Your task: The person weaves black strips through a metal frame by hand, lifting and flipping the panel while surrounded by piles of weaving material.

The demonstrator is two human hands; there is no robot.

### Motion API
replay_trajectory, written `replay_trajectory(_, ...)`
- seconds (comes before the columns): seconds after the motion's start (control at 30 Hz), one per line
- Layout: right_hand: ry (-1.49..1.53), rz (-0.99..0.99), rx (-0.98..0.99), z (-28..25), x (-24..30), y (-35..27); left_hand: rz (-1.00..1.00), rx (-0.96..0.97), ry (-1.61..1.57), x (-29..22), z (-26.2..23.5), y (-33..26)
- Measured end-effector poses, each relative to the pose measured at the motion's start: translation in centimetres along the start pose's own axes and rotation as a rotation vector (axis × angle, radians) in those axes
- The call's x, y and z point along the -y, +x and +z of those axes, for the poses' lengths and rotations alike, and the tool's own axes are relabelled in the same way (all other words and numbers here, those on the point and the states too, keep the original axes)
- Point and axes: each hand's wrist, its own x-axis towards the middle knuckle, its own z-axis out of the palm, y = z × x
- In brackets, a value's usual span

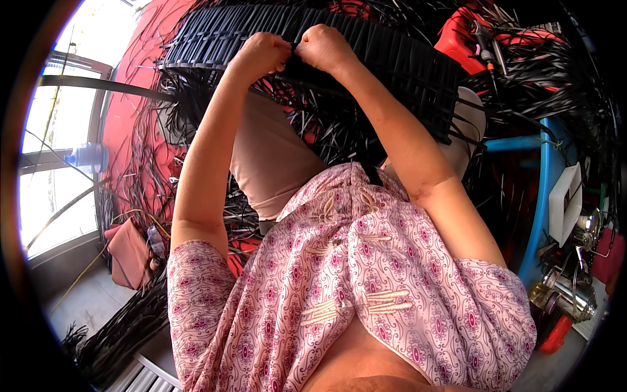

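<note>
A long curved panel woven from flat black strips [392, 55] lies across my knees at the far side. My left hand [261, 53] is closed at the middle of the panel, its fingers curled inward. Close beside it, my right hand [324, 49] is also closed, with its knuckles up. A small dark gap separates the two fists. Whatever the fingers grip is black against black, and I cannot make it out. Loose black strips [307, 124] hang and tangle beneath the panel.
Black strips [147, 150] litter the red floor [124, 124]. At the far right, a red case [460, 42] has a tool [484, 49] by it. A blue plastic stool [537, 215] carries a white tray [565, 204]. Glass and metal items [568, 294] stand nearby. A pink bag [129, 255] lies left.
</note>
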Motion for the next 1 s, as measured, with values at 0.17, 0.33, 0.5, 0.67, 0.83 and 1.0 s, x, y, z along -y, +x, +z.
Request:
replay_trajectory(0.17,0.003,-0.038,-0.027,0.5,-0.9,0.3,-0.022,0.085,-0.136,0.6,0.1,1.0)
replay_trajectory(0.33,-0.081,-0.075,-0.049,0.7,-1.0,0.4,0.014,0.124,0.221,-1.1,-0.1,1.0)
replay_trajectory(0.5,-0.092,-0.069,-0.044,0.5,-0.1,-0.1,0.043,0.224,0.360,-1.5,-0.7,1.7)
replay_trajectory(0.67,-0.100,-0.056,-0.159,1.1,0.2,-0.6,-0.155,0.228,-0.026,-0.4,-2.2,1.8)
replay_trajectory(0.83,-0.179,-0.114,-0.213,1.1,1.8,-1.6,-0.126,0.222,-0.122,0.6,-2.5,1.2)
replay_trajectory(1.0,-0.175,-0.166,-0.197,0.5,2.5,-1.8,-0.046,0.230,-0.049,1.6,-3.0,1.4)
